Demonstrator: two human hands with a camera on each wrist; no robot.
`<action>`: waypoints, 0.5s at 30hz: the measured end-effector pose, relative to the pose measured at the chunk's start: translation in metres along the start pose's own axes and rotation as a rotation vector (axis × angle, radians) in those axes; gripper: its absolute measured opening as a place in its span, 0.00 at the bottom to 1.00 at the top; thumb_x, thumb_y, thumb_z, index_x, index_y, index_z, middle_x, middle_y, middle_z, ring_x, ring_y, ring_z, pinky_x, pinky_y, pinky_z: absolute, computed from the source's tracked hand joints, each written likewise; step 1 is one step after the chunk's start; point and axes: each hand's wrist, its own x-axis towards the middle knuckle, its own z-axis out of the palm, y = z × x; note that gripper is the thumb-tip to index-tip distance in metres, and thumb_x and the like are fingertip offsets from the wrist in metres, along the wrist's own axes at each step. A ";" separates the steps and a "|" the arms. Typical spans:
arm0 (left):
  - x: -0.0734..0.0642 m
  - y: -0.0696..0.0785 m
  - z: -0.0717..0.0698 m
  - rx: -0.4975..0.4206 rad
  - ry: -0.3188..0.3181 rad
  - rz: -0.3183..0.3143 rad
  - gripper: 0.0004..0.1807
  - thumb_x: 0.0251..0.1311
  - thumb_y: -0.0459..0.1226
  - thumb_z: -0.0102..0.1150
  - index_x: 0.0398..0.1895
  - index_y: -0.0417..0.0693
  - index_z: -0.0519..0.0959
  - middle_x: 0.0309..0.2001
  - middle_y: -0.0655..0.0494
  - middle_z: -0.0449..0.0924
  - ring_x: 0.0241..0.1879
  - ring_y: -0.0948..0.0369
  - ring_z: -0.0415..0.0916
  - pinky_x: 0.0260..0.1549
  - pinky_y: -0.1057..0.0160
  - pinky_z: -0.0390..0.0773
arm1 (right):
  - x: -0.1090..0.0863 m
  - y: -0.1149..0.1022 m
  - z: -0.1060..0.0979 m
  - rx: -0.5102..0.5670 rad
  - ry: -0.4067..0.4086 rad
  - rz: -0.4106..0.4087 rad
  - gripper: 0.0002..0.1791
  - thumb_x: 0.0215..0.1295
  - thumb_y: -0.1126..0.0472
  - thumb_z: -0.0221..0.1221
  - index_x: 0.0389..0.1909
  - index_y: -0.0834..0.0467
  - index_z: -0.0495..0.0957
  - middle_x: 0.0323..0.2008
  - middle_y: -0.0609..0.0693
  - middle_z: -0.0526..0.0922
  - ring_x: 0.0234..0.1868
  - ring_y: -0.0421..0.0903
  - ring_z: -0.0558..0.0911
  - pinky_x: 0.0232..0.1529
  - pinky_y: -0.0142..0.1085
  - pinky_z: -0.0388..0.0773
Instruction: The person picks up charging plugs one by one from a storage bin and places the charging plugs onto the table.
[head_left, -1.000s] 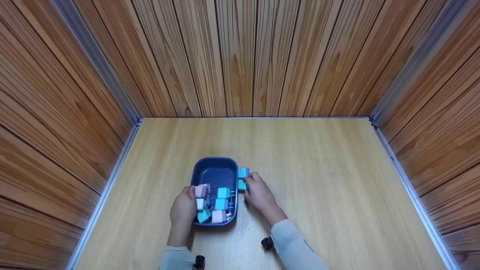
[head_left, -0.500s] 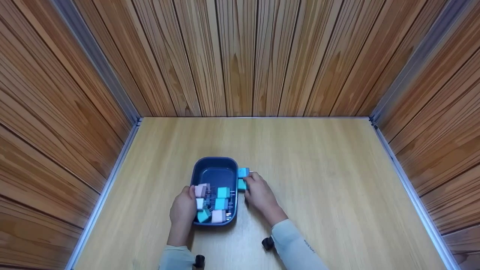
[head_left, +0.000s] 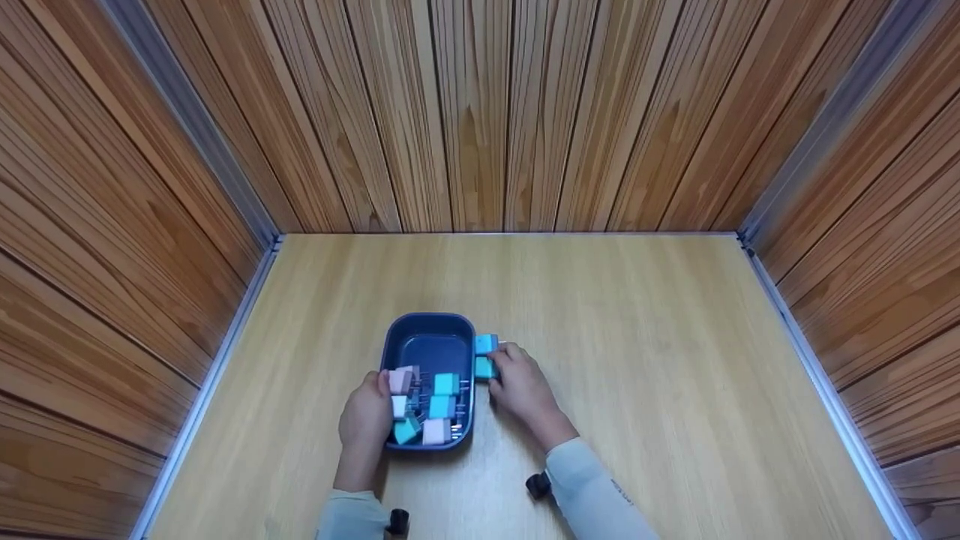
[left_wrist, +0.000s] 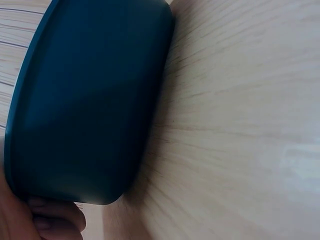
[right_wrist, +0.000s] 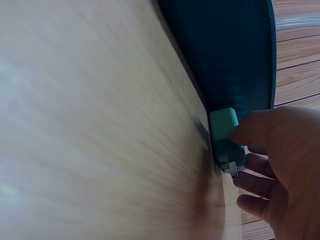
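My left hand (head_left: 365,412) grips the left wall of a dark blue plastic bin (head_left: 431,327), thumb over the rim and fingers on the outside, as the left wrist view shows. Inside the bin's near half lie several plug-in chargers (head_left: 442,407), pink, white, blue and teal, with metal prongs. Just outside the right wall, my right hand (head_left: 521,386) pinches a teal charger (right_wrist: 224,122) between thumb and fingers. Its prongs point away from the bin in the right wrist view. A blue charger (head_left: 486,343) lies just beyond it, against the same wall.
The bin stands on a light wooden tabletop (head_left: 637,337). Wood-panelled walls (head_left: 487,112) close off the back and both sides, with metal strips along the corners. Dark wrist-camera mounts (head_left: 538,485) stick out from both sleeves, low over the table.
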 end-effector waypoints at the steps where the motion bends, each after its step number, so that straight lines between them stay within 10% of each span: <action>1: 0.000 0.000 0.000 -0.003 -0.002 0.000 0.28 0.80 0.57 0.35 0.55 0.45 0.76 0.37 0.48 0.82 0.33 0.54 0.77 0.28 0.59 0.69 | 0.000 0.000 -0.001 0.002 -0.003 0.004 0.27 0.70 0.57 0.63 0.69 0.54 0.74 0.66 0.48 0.71 0.65 0.47 0.73 0.66 0.46 0.72; 15: 0.000 -0.001 0.000 0.008 0.005 0.011 0.30 0.80 0.56 0.35 0.59 0.43 0.76 0.42 0.45 0.83 0.35 0.53 0.78 0.30 0.57 0.72 | -0.003 -0.004 -0.013 -0.020 0.010 -0.021 0.30 0.69 0.55 0.65 0.70 0.53 0.73 0.66 0.49 0.71 0.65 0.48 0.72 0.67 0.46 0.71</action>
